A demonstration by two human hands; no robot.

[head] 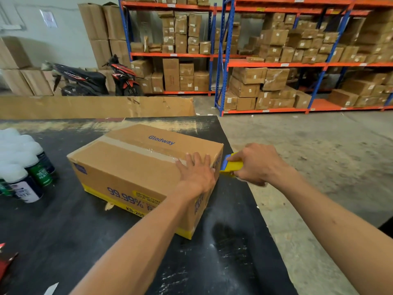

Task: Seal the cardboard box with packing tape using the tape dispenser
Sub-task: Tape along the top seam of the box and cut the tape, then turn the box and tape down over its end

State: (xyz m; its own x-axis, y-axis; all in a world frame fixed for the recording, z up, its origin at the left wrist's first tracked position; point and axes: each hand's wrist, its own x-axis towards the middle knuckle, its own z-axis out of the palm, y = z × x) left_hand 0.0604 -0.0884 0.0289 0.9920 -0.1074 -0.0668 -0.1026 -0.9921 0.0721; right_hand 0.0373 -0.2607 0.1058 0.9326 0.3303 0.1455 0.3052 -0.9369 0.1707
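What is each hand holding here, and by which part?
Right hand grips the yellow tape dispenser by its handle. Left hand holds nothing; it presses flat on the cardboard box.

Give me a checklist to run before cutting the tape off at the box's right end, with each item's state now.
1. Left hand flat on the cardboard box, holding it down: ok.
2. Tape strip laid along the top seam up to the left hand: ok.
3. Right hand gripping the yellow tape dispenser at the box's right end: ok.
4. Tape carried over the edge and down the end face: cannot tell, hidden by the hands.
5. Left fingers clear of the dispenser's blade: cannot tell, blade not visible.
6. Box fully on the black table: ok.
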